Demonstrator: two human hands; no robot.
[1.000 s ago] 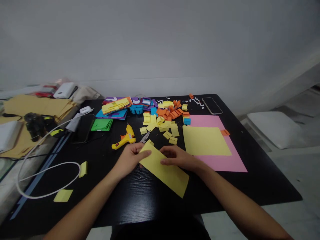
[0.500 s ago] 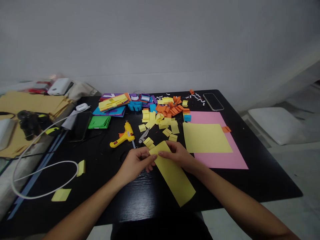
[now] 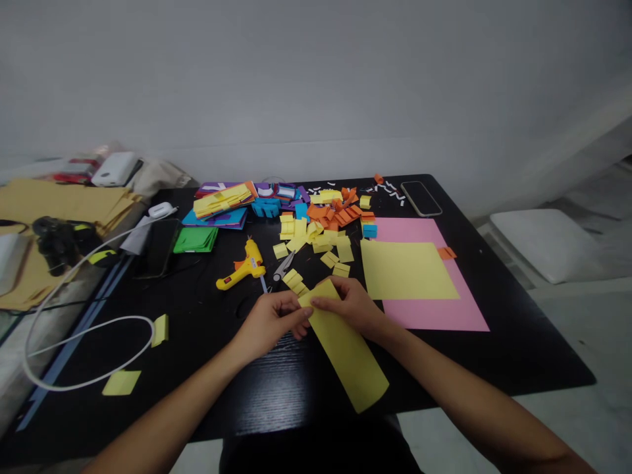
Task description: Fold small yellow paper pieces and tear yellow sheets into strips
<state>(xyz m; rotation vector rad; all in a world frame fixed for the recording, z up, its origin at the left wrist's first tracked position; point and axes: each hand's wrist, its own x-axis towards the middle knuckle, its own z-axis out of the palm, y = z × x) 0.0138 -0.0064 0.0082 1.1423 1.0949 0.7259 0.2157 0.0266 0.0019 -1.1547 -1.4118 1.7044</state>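
Note:
Both hands grip the far end of a yellow paper strip (image 3: 348, 352), which slants down toward me above the table's front edge. My left hand (image 3: 274, 326) pinches its left corner between thumb and fingers. My right hand (image 3: 348, 306) holds the top end, thumb on the face and fingers behind. Just beyond my hands lie small folded yellow paper pieces (image 3: 329, 260) and scissors (image 3: 284, 266), their handles partly hidden. A yellow glue gun (image 3: 244, 266) rests to the left of the scissors.
Right of my hands, a yellow sheet (image 3: 409, 270) lies on a pink sheet (image 3: 444, 316). Orange folded pieces (image 3: 336, 214) and a phone (image 3: 421, 199) are farther back. On the left are a green paper stack (image 3: 196, 239), a looped white cable (image 3: 89, 387) and brown envelopes (image 3: 64, 201).
The yellow strip has shifted very slightly right and down, still in both hands. The rest of the scene moves only a little with the camera.

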